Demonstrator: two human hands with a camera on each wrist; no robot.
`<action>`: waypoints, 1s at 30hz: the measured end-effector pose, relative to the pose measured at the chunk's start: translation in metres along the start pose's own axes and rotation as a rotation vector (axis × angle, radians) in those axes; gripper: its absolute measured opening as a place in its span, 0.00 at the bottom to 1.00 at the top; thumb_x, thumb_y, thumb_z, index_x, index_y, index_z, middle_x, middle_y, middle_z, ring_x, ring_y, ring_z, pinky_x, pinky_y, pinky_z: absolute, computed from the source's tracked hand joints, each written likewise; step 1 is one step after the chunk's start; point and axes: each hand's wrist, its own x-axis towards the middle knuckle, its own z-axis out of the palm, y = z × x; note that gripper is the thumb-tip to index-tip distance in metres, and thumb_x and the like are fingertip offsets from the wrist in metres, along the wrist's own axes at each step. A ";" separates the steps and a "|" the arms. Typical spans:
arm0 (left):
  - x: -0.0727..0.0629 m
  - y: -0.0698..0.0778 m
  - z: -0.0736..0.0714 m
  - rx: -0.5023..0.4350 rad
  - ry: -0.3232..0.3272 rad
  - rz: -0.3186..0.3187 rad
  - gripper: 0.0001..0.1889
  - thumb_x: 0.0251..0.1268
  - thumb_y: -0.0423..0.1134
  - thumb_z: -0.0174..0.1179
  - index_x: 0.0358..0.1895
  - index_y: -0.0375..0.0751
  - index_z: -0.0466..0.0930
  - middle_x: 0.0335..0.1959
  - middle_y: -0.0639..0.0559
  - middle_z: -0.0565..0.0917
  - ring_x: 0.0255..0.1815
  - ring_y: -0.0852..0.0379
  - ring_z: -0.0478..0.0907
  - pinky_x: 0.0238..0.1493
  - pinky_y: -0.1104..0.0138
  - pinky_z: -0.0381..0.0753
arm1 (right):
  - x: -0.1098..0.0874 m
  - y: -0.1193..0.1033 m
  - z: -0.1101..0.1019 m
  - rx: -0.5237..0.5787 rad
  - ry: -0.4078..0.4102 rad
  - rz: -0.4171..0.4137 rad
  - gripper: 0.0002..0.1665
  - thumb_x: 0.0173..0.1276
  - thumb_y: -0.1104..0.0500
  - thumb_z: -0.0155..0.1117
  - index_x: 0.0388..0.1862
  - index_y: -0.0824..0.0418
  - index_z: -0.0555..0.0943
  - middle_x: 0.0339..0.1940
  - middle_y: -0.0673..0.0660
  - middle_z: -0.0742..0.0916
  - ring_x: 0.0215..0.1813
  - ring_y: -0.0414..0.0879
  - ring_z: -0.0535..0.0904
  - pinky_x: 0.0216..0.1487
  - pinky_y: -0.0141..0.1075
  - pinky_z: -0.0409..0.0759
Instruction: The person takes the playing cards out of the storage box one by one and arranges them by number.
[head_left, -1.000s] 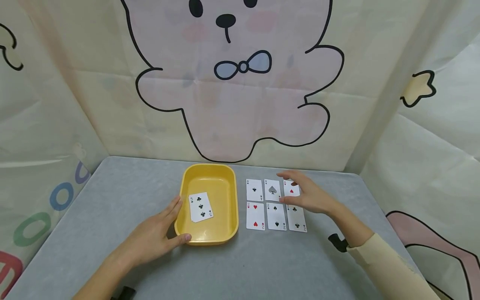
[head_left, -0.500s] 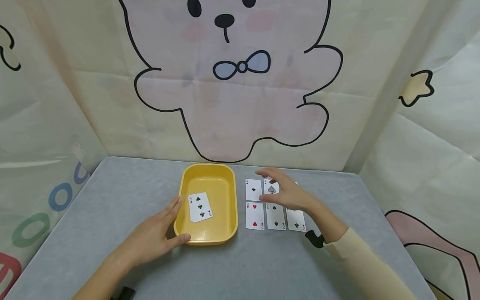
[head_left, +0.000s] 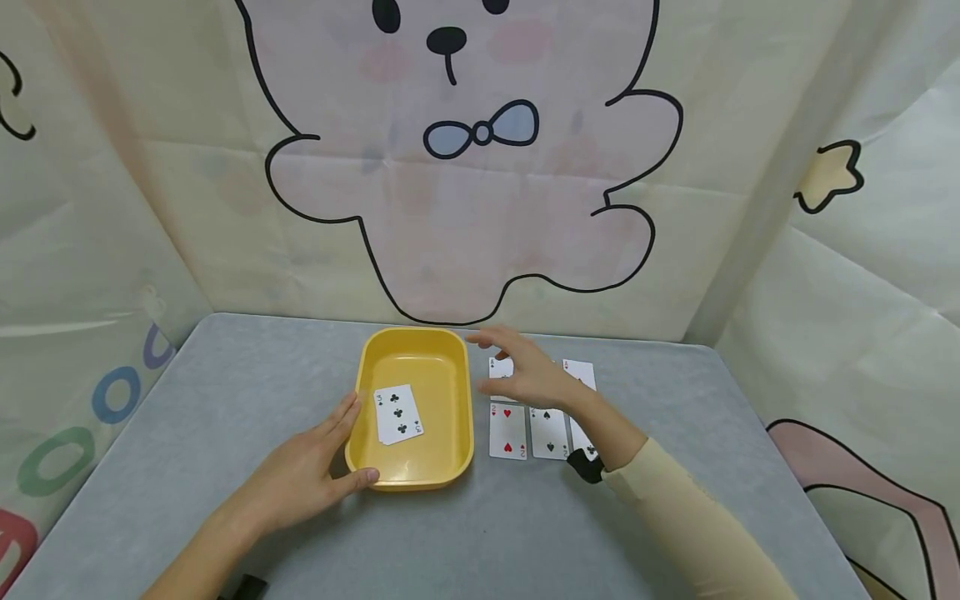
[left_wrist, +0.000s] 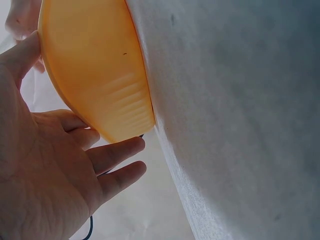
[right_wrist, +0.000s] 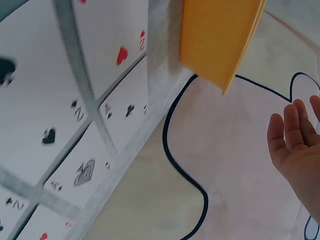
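Observation:
My left hand (head_left: pixel 307 467) rests against the left side and near corner of a yellow tray (head_left: pixel 450 467), thumb on the rim, fingers fairly straight. Inside the tray lies a three of clubs (head_left: pixel 398 414), with at least one more card's edge beneath it. My right hand (head_left: pixel 528 371) hovers over the back row of playing cards, thumb and fingers apart, holding nothing. It partly covers the ace of clubs (head_left: pixel 501 367) and ace of spades (right_wrist: pixel 85 171). The ace of hearts (head_left: pixel 577 372) shows behind the wrist. In front lie the two of hearts (head_left: pixel 507 432), two of spades (head_left: pixel 549 433) and two of clubs (head_left: pixel 581 440).
A grey cloth covers the table (head_left: pixel 480 542). Behind it hangs a cream curtain (head_left: pixel 187 183) with a cartoon bear, and similar cloth walls stand at both sides. The tray stands left of the two card rows, near the table's back edge.
My right hand has moved left, from the ace of hearts across the ace of spades to above the ace of clubs, close to the tray. The left hand, tray and cards have stayed put.

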 end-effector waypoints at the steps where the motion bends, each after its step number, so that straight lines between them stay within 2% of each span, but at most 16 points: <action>1: 0.000 0.000 0.000 0.000 -0.001 0.000 0.54 0.67 0.70 0.62 0.84 0.38 0.54 0.85 0.46 0.55 0.75 0.36 0.69 0.67 0.40 0.74 | 0.003 -0.001 0.003 0.006 -0.002 -0.012 0.40 0.67 0.55 0.70 0.78 0.55 0.72 0.73 0.54 0.76 0.70 0.54 0.72 0.67 0.53 0.75; 5: 0.001 0.001 0.000 0.001 -0.009 0.000 0.54 0.67 0.70 0.62 0.84 0.38 0.54 0.85 0.45 0.55 0.75 0.36 0.69 0.67 0.40 0.74 | 0.012 -0.003 0.014 0.017 0.001 -0.048 0.40 0.66 0.56 0.71 0.77 0.59 0.72 0.71 0.55 0.78 0.70 0.56 0.73 0.67 0.53 0.76; 13: 0.001 0.000 -0.001 -0.006 -0.012 -0.003 0.54 0.68 0.70 0.62 0.84 0.38 0.54 0.85 0.44 0.55 0.76 0.36 0.68 0.67 0.40 0.73 | 0.030 -0.007 0.037 0.058 -0.039 0.008 0.39 0.67 0.56 0.72 0.76 0.60 0.72 0.70 0.64 0.78 0.70 0.60 0.72 0.69 0.56 0.73; 19: 0.001 0.001 -0.003 -0.006 -0.021 -0.008 0.54 0.68 0.70 0.62 0.84 0.38 0.53 0.85 0.44 0.55 0.76 0.36 0.69 0.67 0.39 0.73 | 0.043 -0.010 0.053 0.081 -0.075 0.023 0.41 0.67 0.56 0.73 0.76 0.66 0.71 0.72 0.65 0.77 0.72 0.62 0.72 0.71 0.56 0.72; 25: 0.002 0.001 -0.003 -0.005 -0.022 -0.012 0.53 0.67 0.69 0.63 0.84 0.39 0.54 0.85 0.44 0.56 0.75 0.36 0.70 0.66 0.39 0.74 | 0.052 -0.011 0.071 0.044 -0.124 0.093 0.43 0.66 0.53 0.73 0.78 0.61 0.70 0.75 0.62 0.76 0.73 0.60 0.72 0.73 0.54 0.71; 30: 0.001 0.001 -0.002 -0.002 -0.015 -0.003 0.53 0.67 0.69 0.63 0.84 0.39 0.54 0.85 0.44 0.56 0.74 0.36 0.71 0.66 0.40 0.75 | 0.060 -0.016 0.084 -0.060 -0.206 0.111 0.47 0.63 0.51 0.76 0.79 0.59 0.70 0.79 0.58 0.72 0.80 0.55 0.65 0.80 0.50 0.62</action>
